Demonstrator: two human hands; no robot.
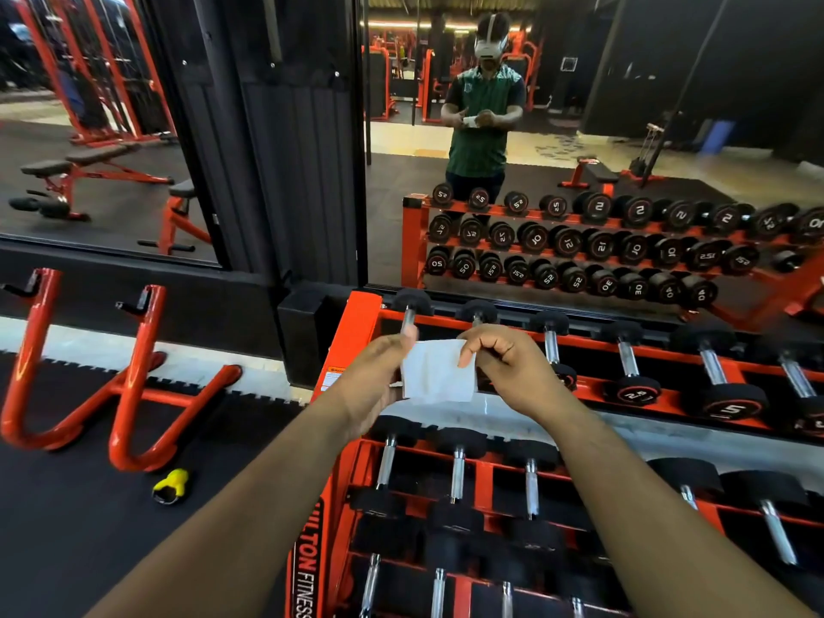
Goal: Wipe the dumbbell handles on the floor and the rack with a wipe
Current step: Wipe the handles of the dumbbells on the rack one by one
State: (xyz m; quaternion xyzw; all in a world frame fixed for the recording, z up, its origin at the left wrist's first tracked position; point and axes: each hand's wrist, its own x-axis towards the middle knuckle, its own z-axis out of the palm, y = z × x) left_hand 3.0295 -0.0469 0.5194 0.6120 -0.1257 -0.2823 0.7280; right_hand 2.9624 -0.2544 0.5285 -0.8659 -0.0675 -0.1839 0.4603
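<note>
A white wipe (439, 371) is stretched flat between both hands, above the left end of the rack. My left hand (379, 372) pinches its left edge and my right hand (504, 363) pinches its top right corner. Below stands an orange three-tier dumbbell rack (356, 332) with black-ended dumbbells lying front to back, their chrome handles (628, 359) showing. The nearest handles on the middle tier (458, 472) lie under my forearms. No dumbbell on the floor is in view.
A wall mirror (579, 127) behind the rack reflects the rack and a person standing. Left of the rack, an orange tubular stand (133, 385) sits on black rubber flooring, with a small yellow clip (170, 484) beside it. A black pillar (285, 171) divides the mirrors.
</note>
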